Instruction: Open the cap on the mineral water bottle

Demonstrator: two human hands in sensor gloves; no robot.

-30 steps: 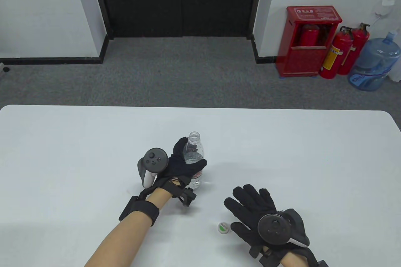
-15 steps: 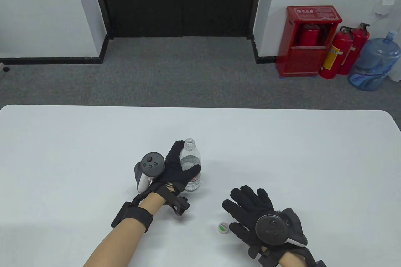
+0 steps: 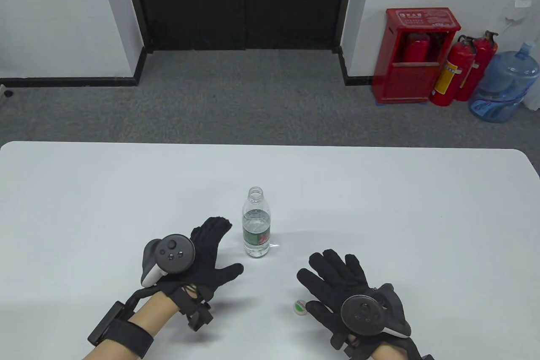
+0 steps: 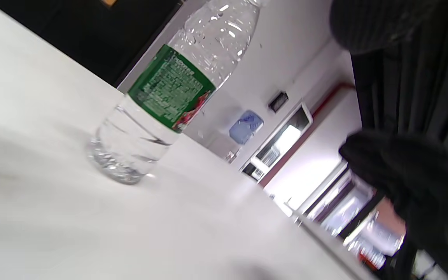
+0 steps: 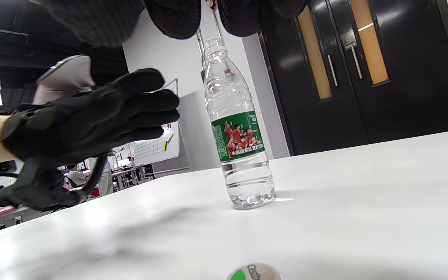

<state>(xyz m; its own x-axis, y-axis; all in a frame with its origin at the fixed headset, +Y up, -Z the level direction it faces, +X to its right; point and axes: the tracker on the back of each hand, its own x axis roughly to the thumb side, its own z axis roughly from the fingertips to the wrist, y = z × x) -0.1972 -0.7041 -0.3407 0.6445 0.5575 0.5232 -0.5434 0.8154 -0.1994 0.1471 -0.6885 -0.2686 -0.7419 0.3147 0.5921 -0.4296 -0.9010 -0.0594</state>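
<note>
A clear water bottle [image 3: 256, 223] with a green label stands upright and uncapped on the white table [image 3: 84, 191]; it also shows in the left wrist view [image 4: 161, 97] and the right wrist view [image 5: 237, 132]. Its white and green cap [image 3: 300, 307] lies on the table, beside my right thumb, and shows at the bottom of the right wrist view [image 5: 252, 273]. My left hand [image 3: 211, 250] is open and empty, a little left of and nearer than the bottle, not touching it. My right hand [image 3: 333, 282] lies spread, palm down, right of the bottle.
Beyond the table's far edge lie grey carpet and a dark double door [image 3: 244, 1]. A red extinguisher cabinet [image 3: 415, 54], two extinguishers [image 3: 464, 69] and a blue water jug [image 3: 504, 85] stand at the far right wall.
My left hand has let go of the bottle and drawn back towards me and to the left. The bottle stands alone. My right hand and the cap have hardly moved.
</note>
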